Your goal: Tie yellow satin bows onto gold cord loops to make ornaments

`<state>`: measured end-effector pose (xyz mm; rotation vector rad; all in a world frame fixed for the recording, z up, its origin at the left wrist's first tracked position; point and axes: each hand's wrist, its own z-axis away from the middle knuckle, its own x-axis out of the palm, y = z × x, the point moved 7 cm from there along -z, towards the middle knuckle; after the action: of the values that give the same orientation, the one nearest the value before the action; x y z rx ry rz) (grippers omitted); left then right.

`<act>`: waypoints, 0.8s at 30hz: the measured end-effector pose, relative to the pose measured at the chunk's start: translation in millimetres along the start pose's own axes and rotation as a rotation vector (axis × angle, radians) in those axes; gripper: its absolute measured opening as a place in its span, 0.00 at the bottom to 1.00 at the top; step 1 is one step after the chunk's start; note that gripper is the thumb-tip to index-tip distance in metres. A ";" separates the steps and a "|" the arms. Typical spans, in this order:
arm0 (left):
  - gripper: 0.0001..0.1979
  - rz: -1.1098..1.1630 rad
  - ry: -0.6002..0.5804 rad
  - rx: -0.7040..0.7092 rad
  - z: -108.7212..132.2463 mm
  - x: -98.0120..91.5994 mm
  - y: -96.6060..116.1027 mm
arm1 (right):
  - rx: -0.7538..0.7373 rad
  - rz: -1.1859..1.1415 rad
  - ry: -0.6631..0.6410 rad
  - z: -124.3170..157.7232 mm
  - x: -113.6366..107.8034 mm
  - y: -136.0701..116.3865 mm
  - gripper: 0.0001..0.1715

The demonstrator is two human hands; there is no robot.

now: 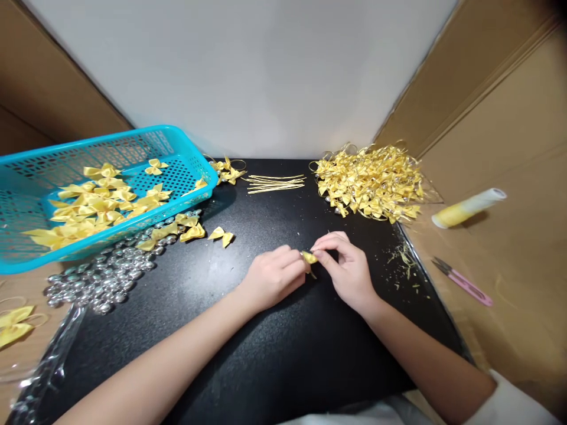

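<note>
My left hand (pixel 272 276) and my right hand (pixel 348 268) meet over the middle of a black mat (pixel 248 354). Between their pinched fingertips sits a small yellow satin bow (pixel 309 257). Both hands are closed on it, the left from the left side and the right from above and to the right. A loose yellow bow (pixel 222 235) lies on the mat to the left of my left hand.
A tilted turquoise basket (pixel 186 150) with several yellow bows stands at the left, silver beads (pixel 101 277) heaped beside it. Gold strings (pixel 274 183) and a pile of finished bows (pixel 370 180) lie at the back. Pink snips (pixel 463 282) and a ribbon roll (pixel 469 206) rest at the right.
</note>
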<state>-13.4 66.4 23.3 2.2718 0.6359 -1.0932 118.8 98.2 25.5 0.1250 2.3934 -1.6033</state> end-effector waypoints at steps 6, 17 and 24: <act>0.04 0.265 0.129 -0.229 -0.7 -11.1 -22.4 | 0.148 -0.320 0.097 -5.2 -21.7 7.4 0.07; 0.07 0.738 0.096 -0.692 15.3 14.1 -53.3 | 0.101 -0.461 0.415 -22.6 -95.2 -18.6 0.17; 0.06 0.763 -0.006 -0.732 15.0 19.7 -53.2 | 0.033 -0.614 0.538 -32.7 -132.5 -37.7 0.08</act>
<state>-43.4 100.0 -14.4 1.6167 0.0853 -0.3889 233.0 123.0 105.4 -0.2289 3.0192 -2.0794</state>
